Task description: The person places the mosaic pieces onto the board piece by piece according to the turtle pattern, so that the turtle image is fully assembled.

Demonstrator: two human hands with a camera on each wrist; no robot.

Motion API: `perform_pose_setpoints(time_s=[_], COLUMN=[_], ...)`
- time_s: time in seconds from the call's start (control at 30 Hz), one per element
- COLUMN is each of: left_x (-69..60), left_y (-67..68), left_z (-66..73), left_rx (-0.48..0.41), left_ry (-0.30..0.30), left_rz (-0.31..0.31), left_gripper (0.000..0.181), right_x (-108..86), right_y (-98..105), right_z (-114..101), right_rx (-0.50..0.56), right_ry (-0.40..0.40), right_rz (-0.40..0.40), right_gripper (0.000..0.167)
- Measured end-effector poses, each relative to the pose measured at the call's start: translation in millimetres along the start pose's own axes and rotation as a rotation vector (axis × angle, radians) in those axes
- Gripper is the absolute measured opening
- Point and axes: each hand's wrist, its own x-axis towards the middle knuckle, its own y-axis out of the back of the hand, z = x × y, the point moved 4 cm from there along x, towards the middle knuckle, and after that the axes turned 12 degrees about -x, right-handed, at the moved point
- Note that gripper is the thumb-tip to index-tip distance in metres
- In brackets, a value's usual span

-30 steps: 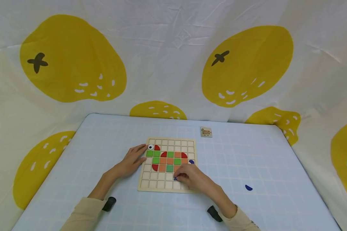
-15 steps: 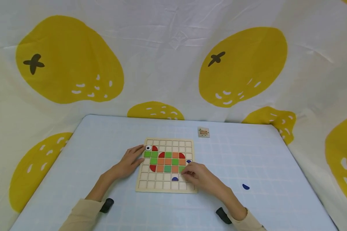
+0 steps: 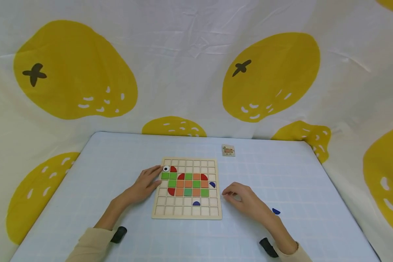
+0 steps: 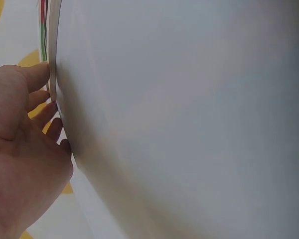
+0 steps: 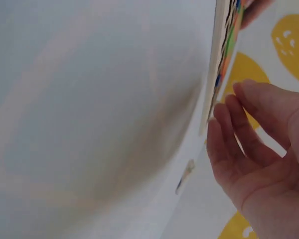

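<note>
A square wooden grid board carries green, orange and red tiles, plus a white eye disc near its upper left corner. My left hand rests along the board's left edge, fingertips and thumb touching it. To the right of the board, my right hand hovers with loosely bent fingers; the right wrist view shows nothing between the fingertips. Two blue half-circle tiles lie on the board: one lower tile and one at the right. A third blue half-circle lies on the table beside my right forearm.
A small picture card lies behind the board's right corner. The pale blue table ends at a white curtain printed with yellow fruit. A black device sits at the left wrist, with another black device at the right.
My right hand has let go of the blue half-circle near the board's bottom and moved right, off the board. The left hand has stayed at the edge; the view has shifted slightly.
</note>
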Motion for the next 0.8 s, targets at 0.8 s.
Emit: perform_pose_setpoints(time_s=[0.8], left_x=[0.4], left_y=[3.4], left_z=[-4.4], left_rx=[0.006], left_ry=[0.019], left_rz=[-0.005], left_gripper=[0.060], right_x=[-58.2], right_y=[36], right_z=[50], right_rx=[-0.162], right_ry=[-0.086], right_rz=[0.221], right_gripper=[0.021])
